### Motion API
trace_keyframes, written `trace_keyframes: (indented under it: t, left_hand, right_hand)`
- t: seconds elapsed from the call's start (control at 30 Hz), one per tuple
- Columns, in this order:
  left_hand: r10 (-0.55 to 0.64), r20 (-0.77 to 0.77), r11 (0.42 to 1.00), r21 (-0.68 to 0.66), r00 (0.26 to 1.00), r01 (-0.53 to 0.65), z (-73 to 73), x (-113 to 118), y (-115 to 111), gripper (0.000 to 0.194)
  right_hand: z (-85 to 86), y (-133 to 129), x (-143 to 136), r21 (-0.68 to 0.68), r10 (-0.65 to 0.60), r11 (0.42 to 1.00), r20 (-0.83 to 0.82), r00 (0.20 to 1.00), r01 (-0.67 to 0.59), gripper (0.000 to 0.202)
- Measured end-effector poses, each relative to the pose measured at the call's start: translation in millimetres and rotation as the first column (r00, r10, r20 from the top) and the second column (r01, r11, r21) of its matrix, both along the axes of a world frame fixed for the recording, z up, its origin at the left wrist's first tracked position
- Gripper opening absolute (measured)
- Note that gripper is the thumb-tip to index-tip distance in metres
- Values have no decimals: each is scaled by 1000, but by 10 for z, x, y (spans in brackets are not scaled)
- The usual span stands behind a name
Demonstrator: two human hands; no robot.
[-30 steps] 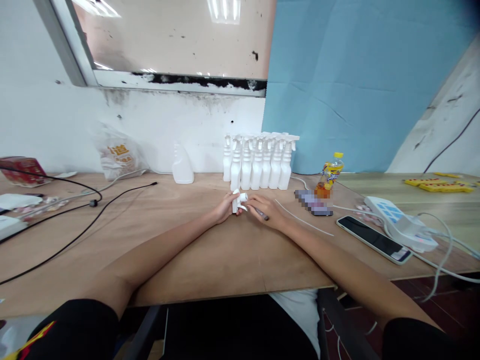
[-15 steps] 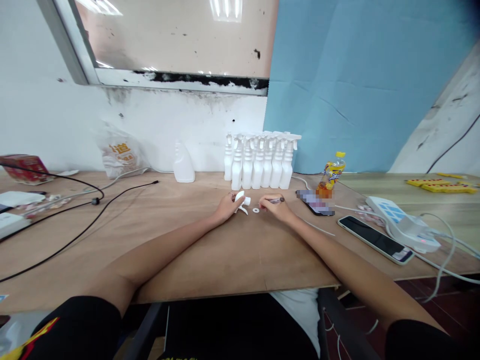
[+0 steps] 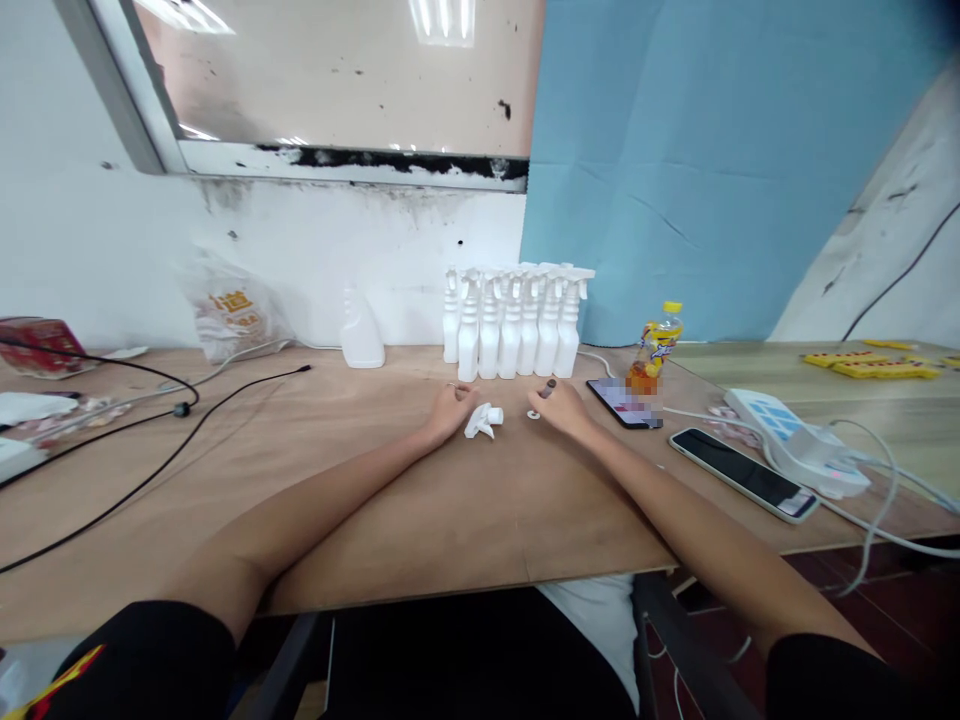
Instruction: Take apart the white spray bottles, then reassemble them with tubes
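A white trigger sprayer head [image 3: 483, 422] lies on the table between my hands. Just left of it my left hand [image 3: 448, 412] rests with curled fingers, apart from the sprayer head, and nothing shows in them. My right hand [image 3: 562, 408] is closed around a short pen-like rod [image 3: 551, 386], whose dark end sticks up above the fingers; its exact kind is unclear. Under the right fingertips a small white washer [image 3: 533, 414] lies flat, partly covered. Whether the fingers touch it I cannot tell.
Several white spray bottles [image 3: 508, 335] stand grouped behind my hands. A white bottle without sprayer [image 3: 363, 335] stands farther left. On the right are a drink bottle [image 3: 658, 350], two phones [image 3: 742, 472] and a power strip [image 3: 795, 440]. Black cables [image 3: 187, 440] cross the left side.
My left hand has let go of the sprayer head, which now lies on the table. My right hand has shifted slightly right, with the washer, and the rod has tilted more upright.
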State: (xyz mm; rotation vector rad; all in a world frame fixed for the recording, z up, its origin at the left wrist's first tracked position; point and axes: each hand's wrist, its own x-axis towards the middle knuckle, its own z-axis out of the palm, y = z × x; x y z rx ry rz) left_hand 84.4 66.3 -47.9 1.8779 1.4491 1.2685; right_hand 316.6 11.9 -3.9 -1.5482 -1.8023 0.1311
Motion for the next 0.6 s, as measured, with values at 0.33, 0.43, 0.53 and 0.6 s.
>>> trace_keyframes:
  t: [0.33,0.43,0.53,0.6]
  left_hand:
    - [229,-57,957,196,972,-214,260,-185,1028,52]
    - [195,-158,963,216,968,-159,257,-161,1167,65]
    - [149,-252,976,195,956,-101,219,-133,1250,65]
    - [130,-297,982,172,946,-81,196,-116,1294,61]
  right_hand:
    - [7,23,75,42,-60,997,22,998,59,28]
    - [-8,20,75,46,-34,998,31,999,33,28]
    - [-23,25,73,46,-12,999,36,999,11,28]
    - [-34,31,68,41,1,999,36,999,-2,27]
